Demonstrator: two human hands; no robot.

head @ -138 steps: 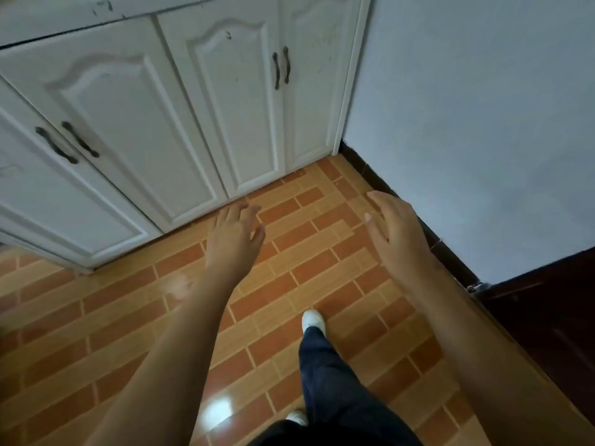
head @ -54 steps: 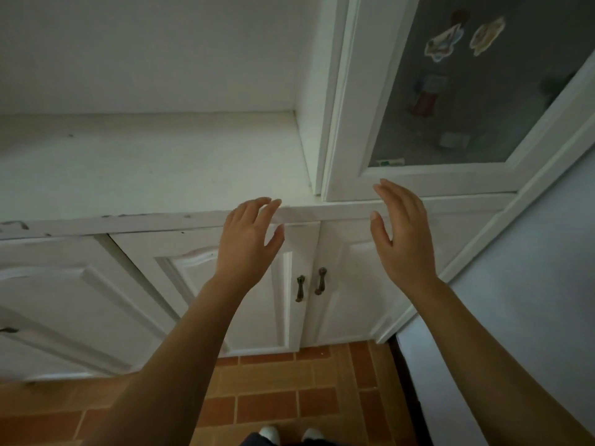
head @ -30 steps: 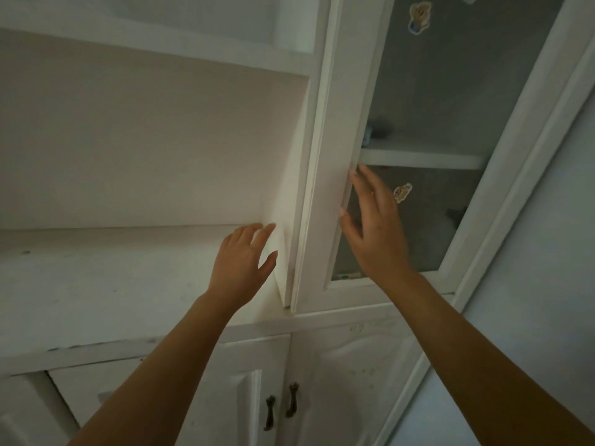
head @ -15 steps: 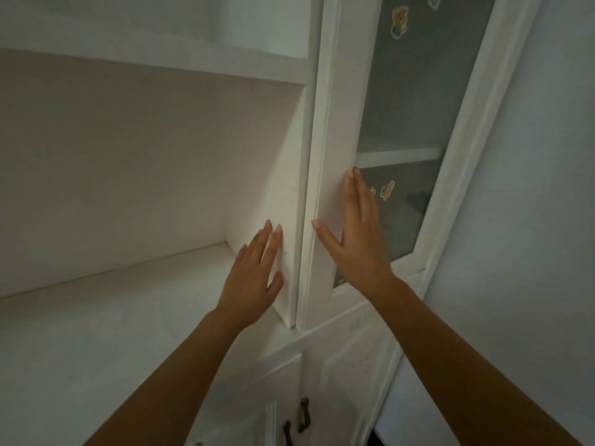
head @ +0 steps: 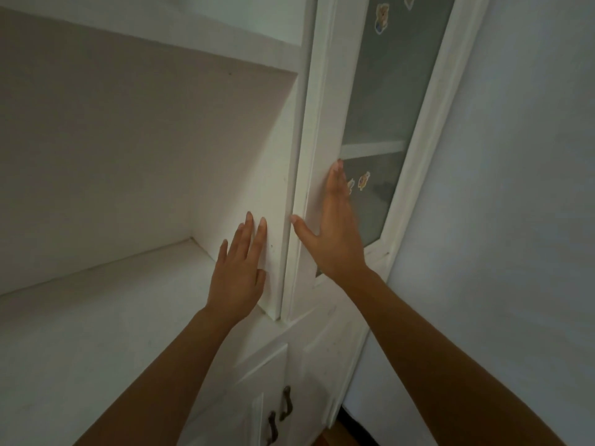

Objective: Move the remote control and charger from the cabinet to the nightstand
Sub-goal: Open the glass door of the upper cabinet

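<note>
Left grip [head: 237, 272]: opened flat, nothing held, pressed against the divider panel [head: 273, 188].
Right grip [head: 335, 230]: opened flat, nothing held, laid on the glass door [head: 325, 123] frame.
Remote and charger: not seen.

I see a grey wall [head: 515, 188] on the right. Cartoon stickers [head: 363, 180] sit on the frosted glass [head: 383, 91], one pair low near the inner frame, another sticker [head: 381, 17] higher up. A pale crossbar [head: 373, 149] shows behind the pane. Low down I make out two dark handles [head: 279, 413] side by side on the lower doors, and a sliver of brown floor [head: 325, 441] at the bottom edge.
</note>
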